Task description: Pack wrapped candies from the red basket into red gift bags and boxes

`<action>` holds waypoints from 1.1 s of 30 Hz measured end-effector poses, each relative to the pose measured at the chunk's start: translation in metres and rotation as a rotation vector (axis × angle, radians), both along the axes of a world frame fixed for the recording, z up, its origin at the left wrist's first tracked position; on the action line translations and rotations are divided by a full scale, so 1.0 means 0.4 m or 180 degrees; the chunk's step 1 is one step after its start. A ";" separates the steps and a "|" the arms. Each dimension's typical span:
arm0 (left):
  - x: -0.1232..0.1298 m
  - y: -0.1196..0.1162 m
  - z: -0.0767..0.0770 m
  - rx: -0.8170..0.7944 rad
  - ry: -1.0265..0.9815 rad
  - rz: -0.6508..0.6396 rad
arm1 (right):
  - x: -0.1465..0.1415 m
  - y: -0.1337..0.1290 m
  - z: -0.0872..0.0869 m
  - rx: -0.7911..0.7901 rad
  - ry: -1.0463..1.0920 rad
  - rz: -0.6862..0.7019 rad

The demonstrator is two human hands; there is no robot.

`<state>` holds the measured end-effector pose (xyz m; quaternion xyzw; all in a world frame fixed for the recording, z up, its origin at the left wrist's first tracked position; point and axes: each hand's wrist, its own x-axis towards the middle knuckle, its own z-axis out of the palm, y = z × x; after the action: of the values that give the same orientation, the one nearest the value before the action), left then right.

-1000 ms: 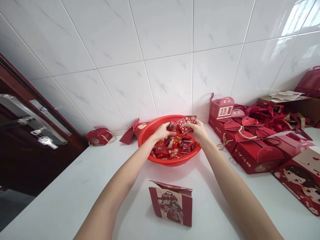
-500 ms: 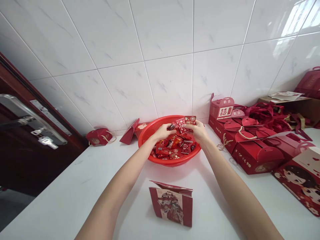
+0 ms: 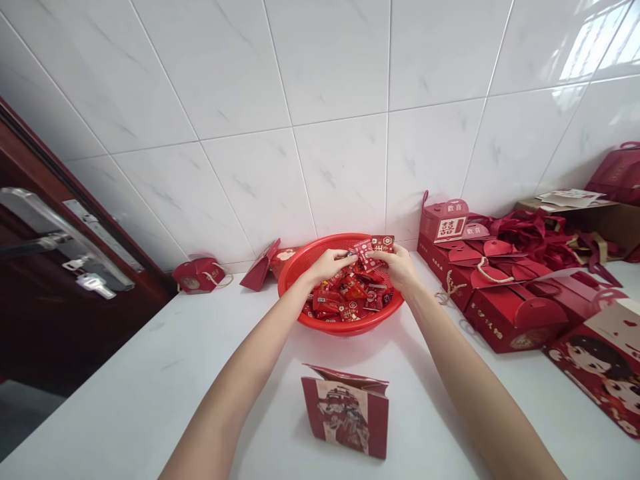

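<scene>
Over the red basket, the right hand pinches small packets in its fingers, while the left hand (its hold cannot be told) curves nearby

Tiled wall — door with keys

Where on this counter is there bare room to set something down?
Widest: the counter left of your left arm, in front of the small red box. A narrower strip lies between the basket and the standing red packet. The right side is crowded with gift boxes and ribbons.
</scene>
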<state>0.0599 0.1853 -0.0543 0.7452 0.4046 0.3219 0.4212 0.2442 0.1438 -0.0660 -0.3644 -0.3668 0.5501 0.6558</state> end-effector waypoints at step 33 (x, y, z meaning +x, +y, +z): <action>-0.002 -0.317 0.100 -0.0203 -0.2876 0.1217 | -0.060 -0.248 0.158 0.0496 -0.0315 0.1322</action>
<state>0.0590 0.0584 -0.0143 0.4301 0.3206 0.6719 0.5106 0.2201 0.0446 -0.0026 -0.2559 -0.5071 0.6248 0.5357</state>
